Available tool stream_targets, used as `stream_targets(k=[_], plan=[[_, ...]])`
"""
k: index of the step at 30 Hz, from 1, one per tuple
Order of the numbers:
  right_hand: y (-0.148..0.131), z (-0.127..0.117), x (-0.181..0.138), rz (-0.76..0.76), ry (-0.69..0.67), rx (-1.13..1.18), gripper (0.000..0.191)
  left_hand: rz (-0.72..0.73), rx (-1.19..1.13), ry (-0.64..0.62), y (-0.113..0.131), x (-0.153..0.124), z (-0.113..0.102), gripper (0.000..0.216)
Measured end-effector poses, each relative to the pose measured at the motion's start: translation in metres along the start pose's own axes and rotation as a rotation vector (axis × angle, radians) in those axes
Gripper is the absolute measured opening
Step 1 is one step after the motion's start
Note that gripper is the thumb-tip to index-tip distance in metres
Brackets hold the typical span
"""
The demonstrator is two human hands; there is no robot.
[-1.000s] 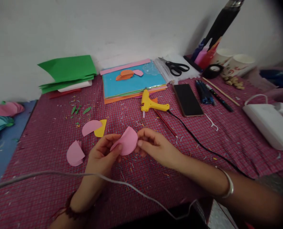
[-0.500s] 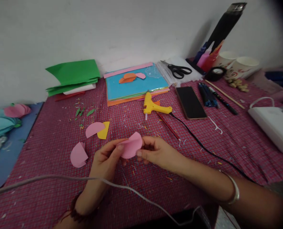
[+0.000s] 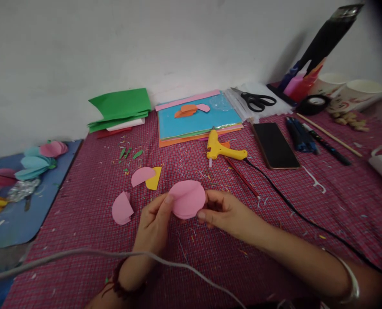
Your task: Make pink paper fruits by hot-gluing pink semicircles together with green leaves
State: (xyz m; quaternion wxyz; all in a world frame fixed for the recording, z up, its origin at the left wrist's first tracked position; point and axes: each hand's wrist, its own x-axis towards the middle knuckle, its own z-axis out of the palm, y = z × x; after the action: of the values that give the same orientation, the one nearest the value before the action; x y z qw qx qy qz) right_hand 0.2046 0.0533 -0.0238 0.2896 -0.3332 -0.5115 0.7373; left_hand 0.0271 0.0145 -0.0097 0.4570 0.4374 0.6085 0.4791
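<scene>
Between my two hands is a round piece of pink paper, opened out with a crease across it and more layers showing at its lower edge. My left hand pinches its left side, thumb on top. At its right edge, my right hand grips it between thumb and fingers. To the left on the cloth lie folded pink half-circles. Farther back, another pink half-circle overlaps a yellow paper piece.
A yellow glue gun with a black cord lies beyond my hands, beside a phone. Scissors rest at the back. Green paper is stacked back left. A pale cable crosses in front, over my left forearm.
The pink paper, partly folded over before, is now spread into a full circle between my hands. The view has turned left, showing more paper shapes on the blue surface.
</scene>
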Motion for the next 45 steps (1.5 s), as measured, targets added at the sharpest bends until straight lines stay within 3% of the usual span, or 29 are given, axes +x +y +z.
stream_targets(k=[7, 11, 13, 17, 20, 24, 31, 38, 42, 45], plan=[[0.003, -0.002, 0.000, -0.102, -0.001, 0.135, 0.036, -0.108, -0.269, 0.020, -0.002, 0.003, 0.000, 0.029], [-0.003, -0.002, -0.005, -0.159, 0.083, -0.036, 0.058, -0.171, -0.284, 0.043, 0.000, 0.003, -0.001, 0.028], [-0.008, 0.000, -0.008, -0.208, 0.121, -0.187, 0.055, -0.209, -0.303, 0.011, 0.002, 0.002, 0.000, 0.027], [-0.013, 0.003, -0.009, -0.237, 0.149, -0.346, 0.013, -0.304, -0.308, -0.138, 0.003, 0.002, 0.003, 0.029], [-0.012, 0.002, -0.006, -0.101, 0.109, -0.232, 0.020, -0.339, -0.347, -0.219, 0.002, 0.002, 0.005, 0.030], [-0.011, -0.001, -0.004, 0.040, 0.140, -0.023, 0.027, -0.261, -0.505, -0.341, 0.004, 0.001, 0.004, 0.037], [-0.012, -0.001, -0.003, 0.057, 0.175, 0.095, 0.031, -0.171, -0.458, -0.459, 0.003, 0.000, -0.001, 0.052], [-0.012, -0.002, -0.002, 0.063, 0.204, 0.142, 0.033, -0.114, -0.381, -0.339, 0.007, -0.006, 0.005, 0.079], [-0.008, -0.002, -0.001, 0.068, 0.189, 0.166, 0.031, -0.027, -0.210, -0.224, 0.008, -0.006, 0.003, 0.043], [-0.007, -0.003, -0.002, 0.034, 0.175, 0.135, 0.026, 0.083, -0.030, -0.253, 0.008, -0.002, 0.000, 0.015]])
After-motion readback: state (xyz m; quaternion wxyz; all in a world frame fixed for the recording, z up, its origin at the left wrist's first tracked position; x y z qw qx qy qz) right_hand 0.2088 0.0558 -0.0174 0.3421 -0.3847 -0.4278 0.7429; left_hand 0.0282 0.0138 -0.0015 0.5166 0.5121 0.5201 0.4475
